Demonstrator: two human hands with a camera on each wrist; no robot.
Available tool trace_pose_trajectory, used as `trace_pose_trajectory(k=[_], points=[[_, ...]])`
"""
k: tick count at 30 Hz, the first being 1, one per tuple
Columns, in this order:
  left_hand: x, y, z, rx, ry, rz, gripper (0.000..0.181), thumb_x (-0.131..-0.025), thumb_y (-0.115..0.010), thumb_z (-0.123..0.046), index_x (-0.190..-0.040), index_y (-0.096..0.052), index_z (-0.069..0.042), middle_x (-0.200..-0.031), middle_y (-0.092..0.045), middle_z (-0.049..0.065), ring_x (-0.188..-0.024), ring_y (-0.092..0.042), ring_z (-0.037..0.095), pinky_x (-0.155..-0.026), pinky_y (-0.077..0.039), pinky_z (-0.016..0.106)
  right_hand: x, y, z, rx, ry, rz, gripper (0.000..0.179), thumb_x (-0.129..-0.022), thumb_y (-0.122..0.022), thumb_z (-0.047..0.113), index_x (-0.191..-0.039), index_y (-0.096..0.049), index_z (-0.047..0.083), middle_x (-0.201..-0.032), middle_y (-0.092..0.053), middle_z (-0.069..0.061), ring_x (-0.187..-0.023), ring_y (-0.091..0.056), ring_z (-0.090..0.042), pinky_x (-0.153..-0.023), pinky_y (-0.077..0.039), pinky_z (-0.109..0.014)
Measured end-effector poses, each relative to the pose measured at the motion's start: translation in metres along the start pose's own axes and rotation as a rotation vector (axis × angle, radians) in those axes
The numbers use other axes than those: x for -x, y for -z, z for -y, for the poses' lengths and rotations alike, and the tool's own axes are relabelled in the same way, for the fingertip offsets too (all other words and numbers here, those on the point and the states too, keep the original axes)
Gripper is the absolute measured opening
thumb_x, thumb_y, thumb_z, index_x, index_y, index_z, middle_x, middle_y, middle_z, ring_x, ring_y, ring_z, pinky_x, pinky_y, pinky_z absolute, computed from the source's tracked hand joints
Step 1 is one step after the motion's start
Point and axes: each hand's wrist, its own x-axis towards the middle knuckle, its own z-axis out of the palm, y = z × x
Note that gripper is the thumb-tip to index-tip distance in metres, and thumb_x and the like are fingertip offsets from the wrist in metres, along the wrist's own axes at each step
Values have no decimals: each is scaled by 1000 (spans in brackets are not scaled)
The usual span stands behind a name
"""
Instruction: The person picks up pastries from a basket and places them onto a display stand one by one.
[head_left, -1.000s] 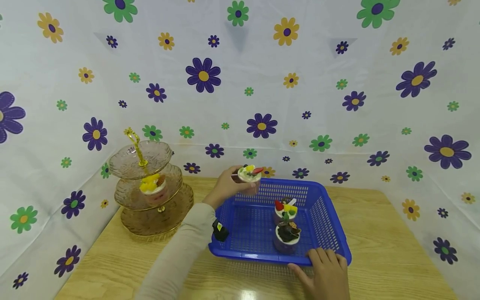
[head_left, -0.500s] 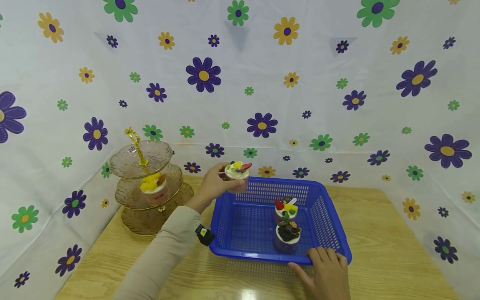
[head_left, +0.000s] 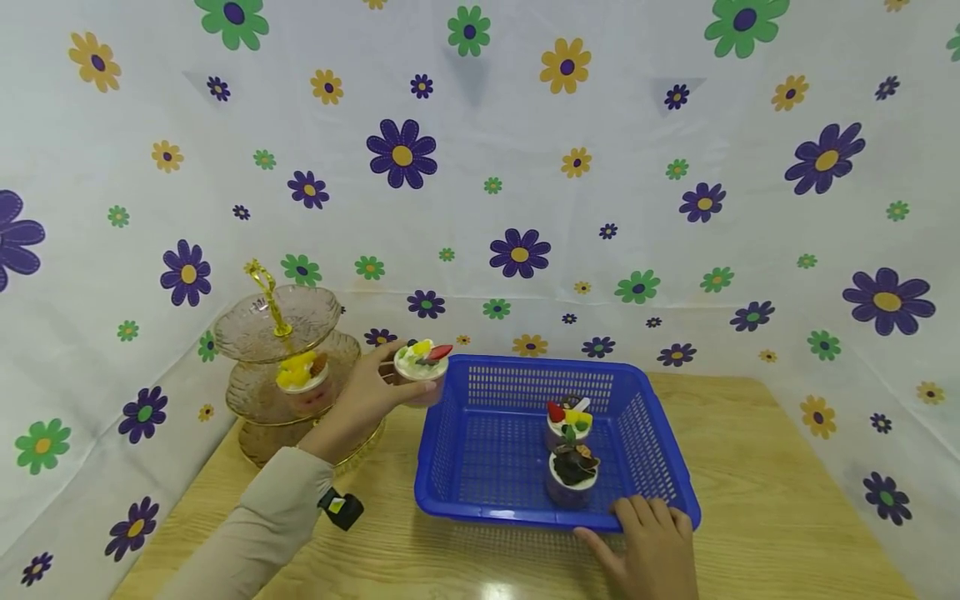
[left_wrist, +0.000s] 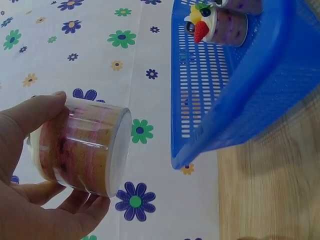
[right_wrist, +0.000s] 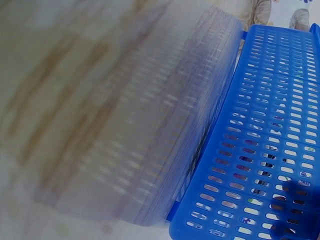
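My left hand (head_left: 367,398) grips a clear dessert cup (head_left: 422,379) above the table, between the tiered stand and the basket. Cream, yellow fruit and a red piece top it. In the left wrist view thumb and fingers wrap the layered cake cup (left_wrist: 82,145), whose flat base faces right. My right hand (head_left: 654,542) holds the front rim of the blue basket (head_left: 517,512) near its right corner, fingers over the edge and thumb outside. Inside the basket stand a fruit-topped cup (head_left: 566,427) and, in front of it, a chocolate-topped cup (head_left: 572,479).
At the left stands a three-tier glass stand (head_left: 236,329) with gold trim and a handle. Its middle tier bears a cup with yellow topping (head_left: 303,383). A flower-printed cloth (head_left: 480,167) hangs behind the wooden table (head_left: 772,483).
My left hand has carried the dessert cup leftward, from over the basket's left part to beside the stand. My right hand has stayed on the rim.
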Motion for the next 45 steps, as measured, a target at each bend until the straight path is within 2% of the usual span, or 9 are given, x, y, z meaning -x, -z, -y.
trace_pose_trajectory(k=[8, 16, 23, 26, 29, 33, 36, 40, 45], points=[[28, 28, 12, -158, -4, -51, 84, -77, -79, -43, -145, -39, -12, -132, -53, 11, -114, -56, 27, -88, -53, 34, 0, 1, -1, -1, 11, -10, 56, -71, -67, 69, -78, -60, 13, -78, -59, -4, -80, -55, -29, -74, -38, -48], [59, 58, 22, -239, 31, -135, 84, -80, -78, -40, -145, -38, -5, -135, -50, 19, -119, -52, 34, -97, -47, 42, -1, 4, 1, 1, -8, 16, 55, -71, -69, 67, -79, -60, 13, -80, -59, -4, -82, -55, -30, -75, -38, -48], [81, 82, 32, -234, 69, -161, 87, -82, -75, -38, -148, -31, -3, -140, -44, 23, -124, -47, 36, -81, -41, 6, 0, 5, 2, -1, -17, 30, 53, -70, -71, 65, -79, -61, 14, -80, -59, -4, -82, -56, -30, -75, -38, -49], [89, 94, 33, -229, 91, -156, 88, -84, -74, -38, -150, -26, -4, -142, -40, 24, -127, -43, 37, -83, -40, 5, 0, 5, 2, -2, -15, 28, 53, -70, -70, 65, -79, -61, 14, -81, -59, -4, -82, -55, -30, -75, -38, -49], [95, 106, 33, -247, 103, -169, 89, -85, -72, -39, -151, -23, -4, -144, -37, 25, -129, -40, 39, -88, -43, 9, 0, 4, 1, -1, -15, 22, 54, -71, -69, 67, -79, -61, 14, -80, -59, -4, -82, -56, -30, -75, -38, -49], [99, 120, 34, -273, 119, -188, 89, -87, -70, -38, -152, -20, -4, -145, -34, 27, -130, -38, 42, -96, -47, 23, 0, 4, 1, -2, -12, 18, 55, -71, -69, 66, -79, -60, 13, -80, -59, -5, -82, -56, -30, -76, -39, -50], [100, 130, 38, -288, 134, -199, 90, -88, -69, -38, -153, -17, -4, -147, -31, 28, -131, -37, 45, -91, -49, 20, 0, 4, 1, -2, -13, 16, 55, -71, -69, 66, -79, -60, 13, -80, -59, -5, -82, -56, -31, -76, -39, -50], [99, 138, 44, -278, 141, -231, 91, -88, -68, -40, -152, -16, -2, -147, -30, 30, -130, -36, 48, -74, -43, 5, 0, 3, 2, -6, -5, 5, 55, -71, -69, 66, -79, -60, 13, -80, -59, -4, -82, -55, -30, -75, -38, -49], [98, 144, 52, -235, 149, -275, 93, -88, -69, -40, -150, -16, 4, -145, -31, 32, -128, -36, 50, -70, -44, 4, -1, 2, 2, -11, 0, -3, 54, -70, -69, 66, -79, -60, 13, -79, -58, -4, -80, -54, -29, -74, -38, -48]])
